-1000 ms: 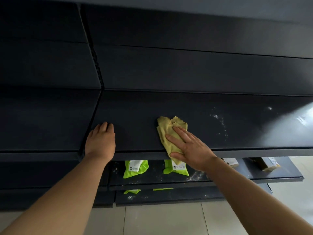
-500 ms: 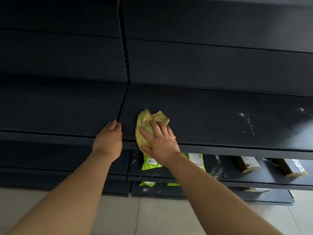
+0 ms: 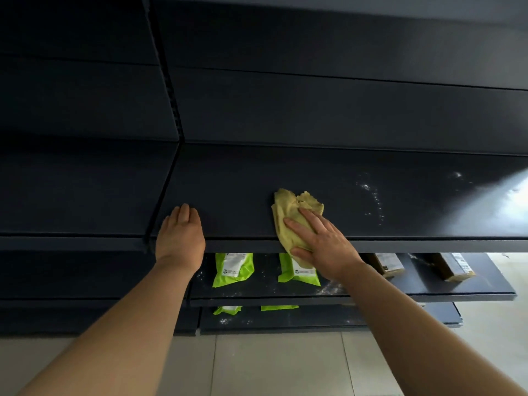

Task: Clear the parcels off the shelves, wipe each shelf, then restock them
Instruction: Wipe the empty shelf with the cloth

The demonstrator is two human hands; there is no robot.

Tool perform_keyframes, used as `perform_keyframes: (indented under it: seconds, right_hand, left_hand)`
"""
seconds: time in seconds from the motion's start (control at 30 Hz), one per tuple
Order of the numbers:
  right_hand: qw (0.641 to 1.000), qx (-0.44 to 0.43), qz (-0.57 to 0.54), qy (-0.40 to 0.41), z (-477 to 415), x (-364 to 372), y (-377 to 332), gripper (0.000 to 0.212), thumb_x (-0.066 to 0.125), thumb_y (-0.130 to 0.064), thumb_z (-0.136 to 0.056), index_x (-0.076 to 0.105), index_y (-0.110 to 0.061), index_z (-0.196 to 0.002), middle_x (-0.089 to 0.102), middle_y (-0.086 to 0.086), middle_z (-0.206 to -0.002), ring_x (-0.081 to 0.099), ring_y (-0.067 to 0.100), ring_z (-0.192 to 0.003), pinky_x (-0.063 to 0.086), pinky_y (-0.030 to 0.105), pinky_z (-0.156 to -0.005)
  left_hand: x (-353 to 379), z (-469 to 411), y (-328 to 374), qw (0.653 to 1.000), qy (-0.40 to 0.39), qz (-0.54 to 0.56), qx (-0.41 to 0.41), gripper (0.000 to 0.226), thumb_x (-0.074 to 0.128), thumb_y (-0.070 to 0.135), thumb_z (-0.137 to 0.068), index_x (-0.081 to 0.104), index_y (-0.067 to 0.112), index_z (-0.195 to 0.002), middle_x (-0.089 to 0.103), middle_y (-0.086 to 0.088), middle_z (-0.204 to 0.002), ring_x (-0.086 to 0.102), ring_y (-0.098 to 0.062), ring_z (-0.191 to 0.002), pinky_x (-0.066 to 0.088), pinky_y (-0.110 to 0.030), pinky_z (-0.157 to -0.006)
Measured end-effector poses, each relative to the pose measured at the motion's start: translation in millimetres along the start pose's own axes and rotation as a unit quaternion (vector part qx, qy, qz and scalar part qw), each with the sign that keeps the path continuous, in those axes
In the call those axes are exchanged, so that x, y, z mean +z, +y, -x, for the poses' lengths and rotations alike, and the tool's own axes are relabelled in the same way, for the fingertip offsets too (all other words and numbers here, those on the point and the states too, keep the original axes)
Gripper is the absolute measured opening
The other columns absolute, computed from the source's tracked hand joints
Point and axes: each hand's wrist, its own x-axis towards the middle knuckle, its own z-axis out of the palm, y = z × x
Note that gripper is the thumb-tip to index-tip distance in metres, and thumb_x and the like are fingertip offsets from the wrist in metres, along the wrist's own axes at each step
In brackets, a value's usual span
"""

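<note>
Yellow cloth (image 3: 288, 215) pressed flat on shelf (image 3: 243, 192) under straight-fingered right hand (image 3: 323, 247); white dust (image 3: 375, 197) seen to its right, well apart from left hand (image 3: 180, 235), rested flat, nothing held.

R hand (image 3: 323, 247) flat on yellow cloth (image 3: 291, 212), L hand (image 3: 180, 235) on shelf (image 3: 243, 195) edge; specks, maybe dust.

Pale tiled floor (image 3: 280, 367) across btm & right, w/ grout lines (image 3: 347, 364)
</note>
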Motion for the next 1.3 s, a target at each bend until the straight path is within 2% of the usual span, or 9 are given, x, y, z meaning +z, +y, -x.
perform_keyframes:
  seconds: [0.2,0.33,0.53,0.67,0.8,0.93,1.07,1.2,1.3]
  right_hand:
    - [0.997,0.027,0.067,0.008,40,-9,63,0.057,0.024,-0.051,-0.1,-0.004,-0.046,-0.15,-0.002,-0.003,-0.162,0.002,0.016,-0.149,-0.011,0.043,-0.119]
    - [0.997,0.053,0.062,0.001,68,-16,113,0.057,0.023,-0.045,-0.1,-0.009,-0.048,-0.148,-0.006,-0.005,-0.162,-0.002,0.015,-0.149,-0.019,0.044,-0.116]
    - [0.995,0.094,0.031,-0.001,82,-24,171,0.056,0.024,-0.042,-0.099,0.004,-0.045,-0.151,-0.001,-0.003,-0.163,-0.002,0.012,-0.149,-0.019,0.041,-0.117]
    - [0.99,0.137,0.029,-0.002,68,-24,194,0.058,0.018,-0.05,-0.096,0.003,-0.042,-0.152,-0.001,0.001,-0.163,-0.005,0.014,-0.149,-0.015,0.038,-0.118]
    - [0.983,0.184,0.011,-0.02,38,-24,201,0.06,0.018,-0.054,-0.098,0.0,-0.039,-0.153,-0.008,0.005,-0.162,-0.008,0.019,-0.149,-0.007,0.039,-0.12]
    - [0.978,0.207,-0.028,-0.029,0,-27,194,0.061,0.021,-0.053,-0.099,-0.002,-0.036,-0.153,-0.012,0.007,-0.162,-0.012,0.024,-0.149,-0.004,0.04,-0.121]
    - [0.981,0.185,-0.033,-0.041,-44,-31,178,0.061,0.021,-0.052,-0.1,-0.003,-0.035,-0.153,-0.014,0.009,-0.161,-0.013,0.028,-0.148,-0.003,0.041,-0.12]
    - [0.988,0.142,-0.038,-0.054,-84,-34,156,0.059,0.022,-0.049,-0.1,-0.001,-0.037,-0.153,-0.013,0.008,-0.161,-0.013,0.029,-0.148,-0.003,0.042,-0.12]
    - [0.994,0.091,-0.053,-0.041,-102,-36,137,0.056,0.03,-0.042,-0.099,0.012,-0.039,-0.152,-0.004,0.007,-0.162,-0.008,0.028,-0.149,0.0,0.042,-0.121]
  left_hand:
    - [5,-5,82,0.998,0.013,0.022,0.055,0.058,0.038,0.006,-0.097,0.015,0.006,-0.15,0.014,-0.011,-0.158,0.012,-0.025,-0.147,0.014,-0.035,-0.119]
    - [12,-12,135,0.996,0.014,0.044,0.075,0.057,0.04,0.007,-0.098,0.017,0.006,-0.15,0.014,-0.011,-0.158,0.013,-0.026,-0.146,0.016,-0.036,-0.119]
    - [20,-27,179,0.996,0.014,0.046,0.071,0.059,0.043,0.013,-0.099,0.014,0.003,-0.15,0.015,-0.012,-0.157,0.013,-0.028,-0.146,0.017,-0.037,-0.119]
    - [25,-40,191,0.997,0.032,0.055,0.054,0.052,0.035,0.015,-0.102,0.017,0.002,-0.149,0.017,-0.014,-0.156,0.015,-0.029,-0.145,0.017,-0.038,-0.118]
    - [31,-49,192,0.995,0.034,0.075,0.049,0.051,0.033,0.017,-0.102,0.019,0.002,-0.149,0.017,-0.015,-0.157,0.015,-0.029,-0.145,0.016,-0.038,-0.119]
    - [28,-57,186,0.991,0.067,0.104,0.05,0.043,0.038,0.024,-0.099,0.044,0.007,-0.138,0.041,-0.009,-0.143,0.039,-0.026,-0.13,0.034,-0.036,-0.108]
    - [24,-66,174,0.987,0.092,0.105,0.082,0.034,0.044,0.027,-0.097,0.054,0.012,-0.126,0.052,-0.004,-0.125,0.047,-0.024,-0.109,0.044,-0.035,-0.091]
    - [30,-65,169,0.981,0.11,0.138,0.083,0.033,0.046,0.027,-0.096,0.057,0.012,-0.123,0.053,-0.003,-0.122,0.047,-0.023,-0.108,0.044,-0.035,-0.093]
    - [33,-66,167,0.978,0.115,0.16,0.074,0.034,0.047,0.029,-0.095,0.056,0.014,-0.124,0.051,-0.001,-0.123,0.044,-0.021,-0.11,0.041,-0.033,-0.097]
